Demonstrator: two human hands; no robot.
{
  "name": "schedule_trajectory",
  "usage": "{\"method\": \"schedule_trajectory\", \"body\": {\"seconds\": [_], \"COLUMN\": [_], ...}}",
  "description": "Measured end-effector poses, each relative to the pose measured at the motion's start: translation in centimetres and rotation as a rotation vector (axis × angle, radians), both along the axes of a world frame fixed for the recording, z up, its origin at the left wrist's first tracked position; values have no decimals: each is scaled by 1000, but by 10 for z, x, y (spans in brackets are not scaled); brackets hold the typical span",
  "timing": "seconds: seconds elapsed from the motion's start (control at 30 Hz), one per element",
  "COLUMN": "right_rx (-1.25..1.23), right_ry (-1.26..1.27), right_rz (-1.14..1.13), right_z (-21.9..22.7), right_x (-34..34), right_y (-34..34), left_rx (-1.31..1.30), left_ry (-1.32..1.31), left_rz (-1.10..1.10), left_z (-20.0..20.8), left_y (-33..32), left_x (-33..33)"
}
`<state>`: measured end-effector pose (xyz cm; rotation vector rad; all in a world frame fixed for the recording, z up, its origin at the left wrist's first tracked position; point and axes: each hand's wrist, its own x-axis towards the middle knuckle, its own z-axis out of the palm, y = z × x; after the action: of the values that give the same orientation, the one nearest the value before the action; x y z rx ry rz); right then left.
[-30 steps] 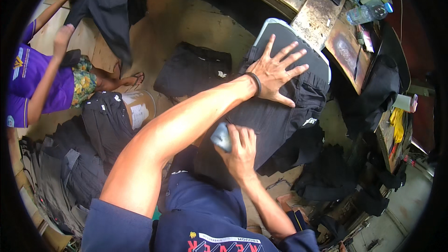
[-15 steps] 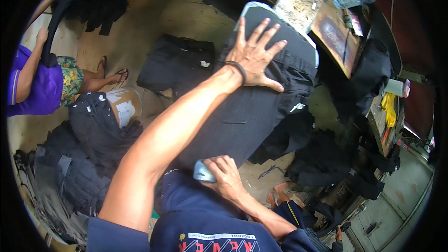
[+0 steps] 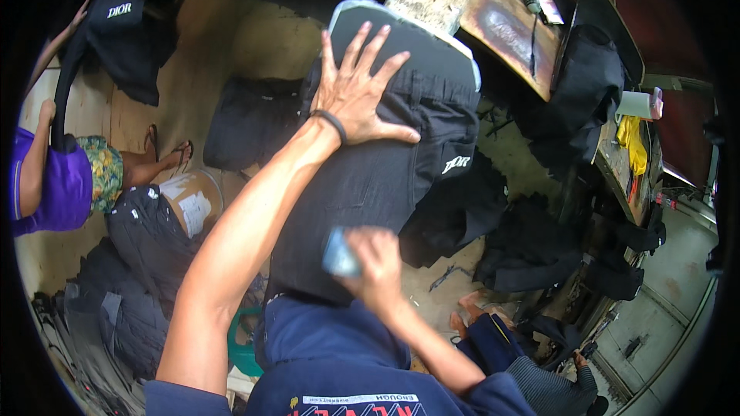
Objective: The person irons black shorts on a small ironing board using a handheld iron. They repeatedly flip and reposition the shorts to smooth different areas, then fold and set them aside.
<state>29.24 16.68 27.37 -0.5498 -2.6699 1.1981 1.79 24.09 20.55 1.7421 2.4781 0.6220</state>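
Note:
My left hand (image 3: 356, 91) lies flat with spread fingers on dark trousers (image 3: 378, 177) stretched over a grey padded board (image 3: 416, 38). A black band circles that wrist. My right hand (image 3: 374, 262) is closed around a small light blue block (image 3: 338, 254) and presses it on the lower part of the trousers, near my body. A white logo patch (image 3: 456, 164) shows on the trousers' right side.
A person in a purple top (image 3: 54, 185) sits on the floor at left, holding up a black garment (image 3: 123, 38). Piles of dark clothes (image 3: 131, 262) lie around. A worn wooden bench (image 3: 493, 8) with a bottle stands behind the board. More dark garments (image 3: 539, 246) lie right.
My right hand with the blue block first slid down the trousers toward my body, then back up a little. My left hand stays flat on the cloth. The view shifted.

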Motion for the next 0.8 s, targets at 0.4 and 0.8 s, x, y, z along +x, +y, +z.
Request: {"method": "schedule_trajectory", "body": {"seconds": [0.4,0.8], "right_rx": [-175,-174], "right_ry": [-124,-57], "right_rz": [-16,38], "right_z": [5,-22], "right_x": [20,30], "right_y": [23,-10], "left_rx": [-25,51], "left_ry": [-14,-24], "left_rz": [-1,-8], "left_z": [1,-3], "left_y": [2,-2], "left_x": [-3,-2]}}
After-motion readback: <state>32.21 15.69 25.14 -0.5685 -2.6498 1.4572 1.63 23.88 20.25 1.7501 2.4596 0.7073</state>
